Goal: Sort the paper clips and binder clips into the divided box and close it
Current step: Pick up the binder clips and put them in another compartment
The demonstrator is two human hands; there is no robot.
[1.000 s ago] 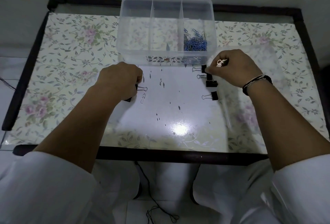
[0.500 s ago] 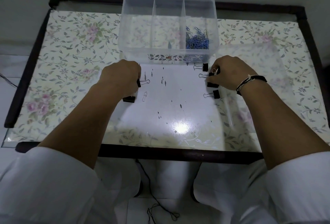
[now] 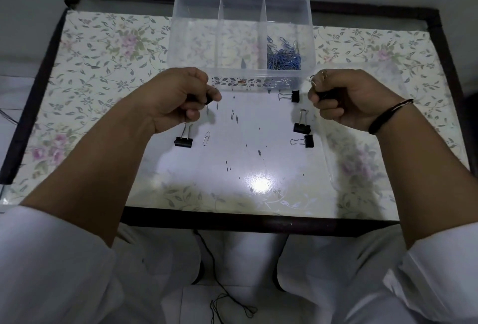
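The divided box (image 3: 241, 36) sits open at the far middle of the table (image 3: 103, 60), with blue paper clips (image 3: 284, 58) heaped in its right compartment; the other two look bare. My left hand (image 3: 178, 98) is curled round a black binder clip (image 3: 209, 99) just short of the box's near wall. My right hand (image 3: 354, 98) grips another binder clip (image 3: 323, 94), its wire loops poking up past my thumb. On the white patch between my arms lie one binder clip (image 3: 183, 141) and a silver paper clip (image 3: 206, 138) on the left, and three binder clips (image 3: 301, 127) on the right. The clear lid (image 3: 367, 122) lies flat under my right wrist.
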